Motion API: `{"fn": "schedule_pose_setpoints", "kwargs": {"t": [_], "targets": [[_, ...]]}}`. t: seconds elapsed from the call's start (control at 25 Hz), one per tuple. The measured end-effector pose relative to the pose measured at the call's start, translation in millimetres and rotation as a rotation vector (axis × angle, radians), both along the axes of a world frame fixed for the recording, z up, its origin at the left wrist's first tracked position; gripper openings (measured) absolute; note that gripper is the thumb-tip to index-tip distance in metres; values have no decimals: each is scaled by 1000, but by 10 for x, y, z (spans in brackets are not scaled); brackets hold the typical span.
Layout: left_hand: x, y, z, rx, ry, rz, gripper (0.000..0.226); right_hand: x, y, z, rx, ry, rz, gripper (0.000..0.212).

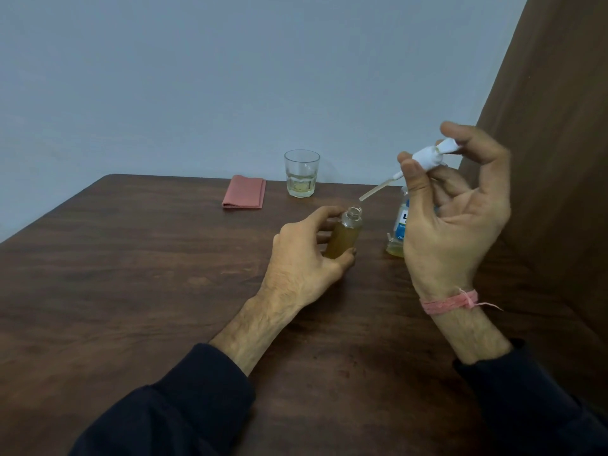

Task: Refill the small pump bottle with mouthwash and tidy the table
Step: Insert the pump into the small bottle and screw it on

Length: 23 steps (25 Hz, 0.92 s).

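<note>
Small pump bottle (343, 236) stands upright on the table (131, 274), gripped by my left hand (302, 255); up-right of its open neck, my right hand (457, 205) pinches the pump head (427, 156), its tube slanting down toward it.

The table (138, 291) is dark wood-grain with a dull, smooth sheen. The small pump bottle (343, 236) looks like clear plastic or glass, its amber fill showing through. The pump head (427, 155) is white, smooth plastic with a thin translucent tube. The tumbler (301, 172) is clear, faceted glass, glossy. The folded cloth (244, 192) is matt pink fabric. A fuzzy pink thread (449, 301) wraps the right wrist; both sleeves (184, 406) are dark matt cloth
</note>
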<state>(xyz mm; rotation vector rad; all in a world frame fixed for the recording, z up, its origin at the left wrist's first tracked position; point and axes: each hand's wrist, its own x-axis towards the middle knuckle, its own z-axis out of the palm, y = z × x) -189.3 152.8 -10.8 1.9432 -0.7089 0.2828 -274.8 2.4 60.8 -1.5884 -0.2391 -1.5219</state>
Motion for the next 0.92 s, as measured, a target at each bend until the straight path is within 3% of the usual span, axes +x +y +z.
{"fn": "schedule_pose_setpoints", "kwargs": {"t": [0.16,0.56,0.92], "targets": [[6,-4,-1,9,12,-4,72,3,-15,-13,30,118,64,41],[-19,-6,8,-18,-6,-17,70,29,-58,-47,-16,167,5,48],[-21,10,6,-7,-36,-65,71,117,39,-292,-75,523,62,51]]}}
